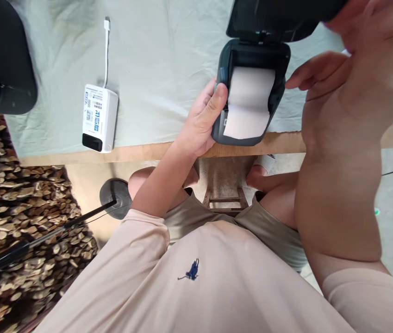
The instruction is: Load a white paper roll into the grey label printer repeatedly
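A dark portable thermal printer [220, 122] is held tilted over the table's front edge, its lid [272, 21] swung up and away. Inside its bay sits a roll of white paper [252, 92], the loose end lying over the front lip. My left hand [205, 115] grips the printer's left side, thumb on the rim. At the right, my right hand [342, 60] reaches the raised lid's right edge, with one finger stretched toward the printer's right side. Part of the right fingers is hidden behind the lid and the hand itself.
A white power bank [99, 118] with a short white cable [106, 51] lies left on the pale green tablecloth [161, 55]. A black padded object [3, 60] occupies the far left corner. Below stand a round black base [115, 199] with a pole, and stacked firewood [26, 208].
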### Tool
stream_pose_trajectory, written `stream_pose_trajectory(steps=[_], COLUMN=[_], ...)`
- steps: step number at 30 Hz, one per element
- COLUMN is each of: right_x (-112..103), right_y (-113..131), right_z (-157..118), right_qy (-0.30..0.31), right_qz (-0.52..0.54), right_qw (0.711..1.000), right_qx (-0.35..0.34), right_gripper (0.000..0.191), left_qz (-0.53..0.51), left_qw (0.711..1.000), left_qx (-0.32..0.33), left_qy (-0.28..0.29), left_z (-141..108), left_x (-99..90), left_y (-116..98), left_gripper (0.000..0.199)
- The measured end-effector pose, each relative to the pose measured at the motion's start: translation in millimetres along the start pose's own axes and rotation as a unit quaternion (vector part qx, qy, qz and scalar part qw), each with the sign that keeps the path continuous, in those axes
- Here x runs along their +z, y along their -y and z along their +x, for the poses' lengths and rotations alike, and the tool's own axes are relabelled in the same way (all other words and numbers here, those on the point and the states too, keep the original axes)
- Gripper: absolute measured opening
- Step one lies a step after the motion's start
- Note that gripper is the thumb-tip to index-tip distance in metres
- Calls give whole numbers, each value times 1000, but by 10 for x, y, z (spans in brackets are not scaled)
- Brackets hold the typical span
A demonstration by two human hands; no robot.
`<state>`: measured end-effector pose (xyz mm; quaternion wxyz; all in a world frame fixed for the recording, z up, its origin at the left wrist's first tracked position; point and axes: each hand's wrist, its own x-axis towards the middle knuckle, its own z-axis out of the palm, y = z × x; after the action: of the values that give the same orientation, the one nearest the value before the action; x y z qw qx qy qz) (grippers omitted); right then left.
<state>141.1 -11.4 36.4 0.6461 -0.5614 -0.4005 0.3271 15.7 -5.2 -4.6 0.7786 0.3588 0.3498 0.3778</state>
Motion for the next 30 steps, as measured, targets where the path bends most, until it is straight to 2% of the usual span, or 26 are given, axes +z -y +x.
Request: stream_pose_trajectory(steps=[4, 6, 9, 11, 13, 15, 17, 19, 22, 26, 28, 30], right_x=[-46, -99, -207, -264, -291, -288, -269, -250, -243, -252, -251, -250], right_y=[-15, 2, 37, 44, 36, 24, 16, 15, 37, 93, 94, 57], right_z=[-12, -26, -35, -27, -13, 0, 7, 4, -19, -48, -27, 24], right_qy=[-5, 43, 172, 226, 247, 271, 283, 293, 295, 273, 257, 214], right_qz=[-69, -177, -329, -404, -470, -517, -534, -545, -531, -450, -373, -233], right_qw=[997, 981, 923, 878, 839, 805, 792, 781, 791, 845, 886, 946], right_qx=[-43, -73, -104, -119, -118, -104, -90, -82, -75, -90, -93, -74], right_gripper=[44, 35, 26, 26, 28, 32, 38, 42, 42, 42, 40, 36], left_qz=[-2, -3, -4, -4, -13, -20, -15, -3, 13, 25, 16, 1], left_qw=[1000, 1000, 1000, 999, 999, 1000, 999, 999, 999, 1000, 1000, 999], left_qx=[9, 8, -5, -23, -27, -11, 8, 13, 2, 3, 13, 12], left_qy=[6, 9, -14, -39, -31, 6, 43, 49, 30, 0, -16, -32], left_z=[-1, 0, -2, -6, -12, -18, -24, -28, -29, -3, 20, 38], left_x=[-3, 5, 26, 36, 33, 17, -3, -17, -15, 12, 22, 28], left_y=[-2, -10, -27, -39, -49, -54, -57, -61, -63, -32, -9, 6], left_gripper=[30, 30, 30, 30, 30, 32, 34, 35, 33, 26, 30, 34])
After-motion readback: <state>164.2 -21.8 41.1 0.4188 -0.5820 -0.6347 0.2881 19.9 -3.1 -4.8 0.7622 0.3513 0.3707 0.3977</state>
